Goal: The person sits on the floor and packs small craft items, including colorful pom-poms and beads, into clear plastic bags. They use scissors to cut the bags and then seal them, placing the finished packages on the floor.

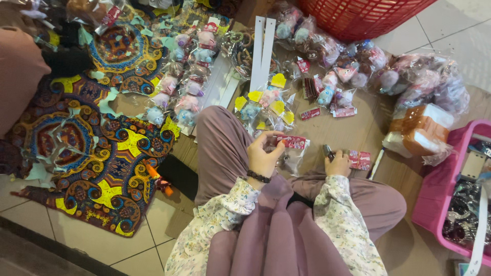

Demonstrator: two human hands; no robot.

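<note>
My left hand [264, 152] grips a small clear plastic bag [294, 156] by its red header card [291, 142], held over my lap. A dark bead bracelet circles that wrist. My right hand [338, 164] rests low on my knee, closed around a small dark metal tool [328, 151] that looks like a stapler. A loose red card [360, 160] lies on the floor just right of that hand. I sit cross-legged in mauve trousers with floral sleeves.
Bagged plush keychains [180, 87] lie in rows ahead, more heaped at the right [424, 82]. White card strips [262, 48] lie on the floor. A red basket [358, 15] stands at top, a pink basket [434, 204] at right, a patterned cloth [87, 148] at left.
</note>
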